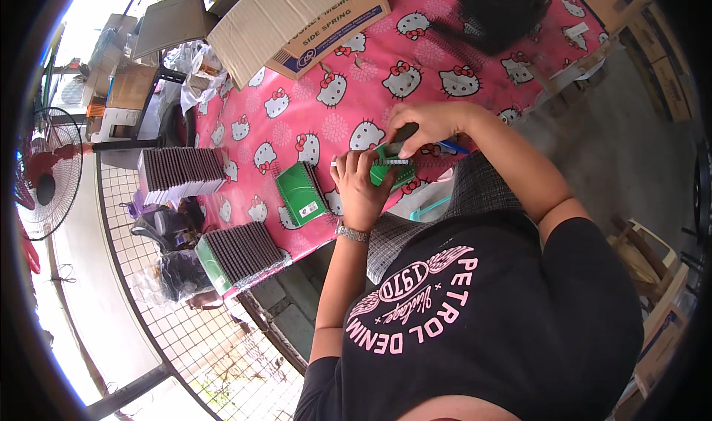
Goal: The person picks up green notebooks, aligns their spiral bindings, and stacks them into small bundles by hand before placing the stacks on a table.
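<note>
A small green spiral notebook (383, 175) lies between my hands at the near edge of the table. My left hand (359, 182) is closed over its left side, with a metal-band watch on the wrist. My right hand (424, 128) bends over the notebook's far right side, fingers pinched around a dark, rounded object (404, 134) that I cannot make out. Dark coil wire (430, 160) sticks out to the right from the notebook's edge. Left of my left hand lies a small pile of green spiral notebooks (301, 193).
Two long rows of bound notebooks, one upper (182, 175) and one lower (241, 254), stand at the table's left. An open cardboard box (334, 35) sits at the back, a heap of black coils (500, 13) at far right. A fan (48, 173) stands far left.
</note>
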### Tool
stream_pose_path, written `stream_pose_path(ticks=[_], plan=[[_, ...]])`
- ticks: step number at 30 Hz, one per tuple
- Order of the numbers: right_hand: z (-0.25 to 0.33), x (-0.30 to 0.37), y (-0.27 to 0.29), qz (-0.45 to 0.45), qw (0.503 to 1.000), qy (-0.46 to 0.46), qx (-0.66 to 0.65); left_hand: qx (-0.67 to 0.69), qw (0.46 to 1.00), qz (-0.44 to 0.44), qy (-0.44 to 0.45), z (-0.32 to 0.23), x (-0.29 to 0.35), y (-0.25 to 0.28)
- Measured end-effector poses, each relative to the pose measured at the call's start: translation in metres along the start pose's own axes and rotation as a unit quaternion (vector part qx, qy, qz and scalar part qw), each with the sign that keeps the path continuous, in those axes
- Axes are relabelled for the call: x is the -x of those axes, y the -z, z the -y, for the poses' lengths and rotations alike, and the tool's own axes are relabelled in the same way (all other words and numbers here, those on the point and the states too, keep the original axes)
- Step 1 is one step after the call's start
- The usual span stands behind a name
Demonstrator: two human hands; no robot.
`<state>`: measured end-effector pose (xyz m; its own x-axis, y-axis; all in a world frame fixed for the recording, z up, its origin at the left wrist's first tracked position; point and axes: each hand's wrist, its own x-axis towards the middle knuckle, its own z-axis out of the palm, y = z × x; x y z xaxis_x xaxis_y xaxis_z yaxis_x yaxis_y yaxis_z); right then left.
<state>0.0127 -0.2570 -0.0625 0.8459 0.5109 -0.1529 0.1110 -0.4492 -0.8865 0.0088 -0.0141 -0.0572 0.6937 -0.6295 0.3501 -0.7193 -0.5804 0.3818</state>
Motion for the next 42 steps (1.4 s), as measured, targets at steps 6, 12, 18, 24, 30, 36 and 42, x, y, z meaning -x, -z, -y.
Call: stream_pose_path(ticks=[6,12,18,24,30,36,42], plan=[[0.014,-0.003,0.005,0.068,0.962,0.033,-0.262,0.015,1.0,0.001,0.009,0.004,-0.001,0.003],[0.014,-0.022,0.006,0.016,1.0,-0.014,0.0,0.038,0.998,0.004,0.04,0.015,-0.003,0.015],[0.023,-0.041,0.002,0.083,0.964,0.02,-0.254,0.077,0.996,0.018,0.039,0.049,0.002,0.021],[0.025,-0.049,0.001,0.04,0.995,-0.021,-0.094,0.205,0.97,0.049,0.118,0.046,-0.002,0.022],[0.022,-0.058,0.002,0.038,0.997,-0.002,-0.074,0.273,0.95,0.03,0.146,0.063,0.006,0.012],[-0.025,-0.049,0.01,-0.29,0.93,-0.024,0.223,0.396,0.883,0.011,0.25,0.061,0.01,0.007],[0.075,-0.043,-0.013,-0.021,0.909,0.016,0.417,0.344,0.902,-0.077,0.249,0.054,0.018,-0.011]])
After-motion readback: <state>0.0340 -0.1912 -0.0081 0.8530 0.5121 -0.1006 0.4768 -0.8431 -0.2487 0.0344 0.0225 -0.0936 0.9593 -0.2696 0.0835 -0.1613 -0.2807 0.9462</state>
